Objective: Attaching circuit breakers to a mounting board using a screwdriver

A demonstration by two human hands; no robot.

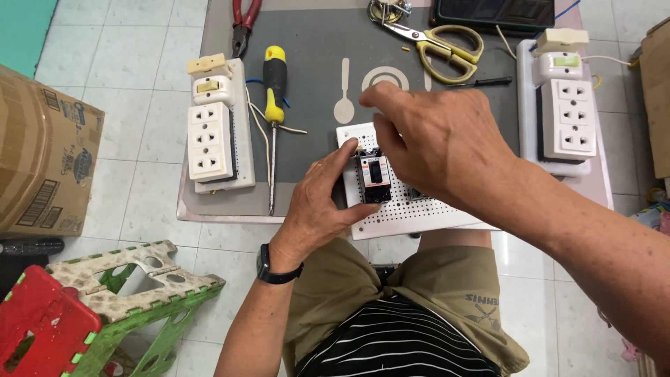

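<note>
At the tray's (209, 209) near edge, the left hand (317, 202) grasps the breaker (375, 178) on the white board (412, 213); the right hand (436, 143) hovers above, fingers loose, holding nothing visible.

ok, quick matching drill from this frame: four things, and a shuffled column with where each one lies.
Things:
1. screwdriver
2. scissors
3. small breaker
4. red pliers

Places:
A. top left of the grey mat
B. on the white perforated board, at the left hand
C. beside the left socket strip
D. top of the mat, right of centre

Pairs: 1-C, 2-D, 3-B, 4-A
</note>
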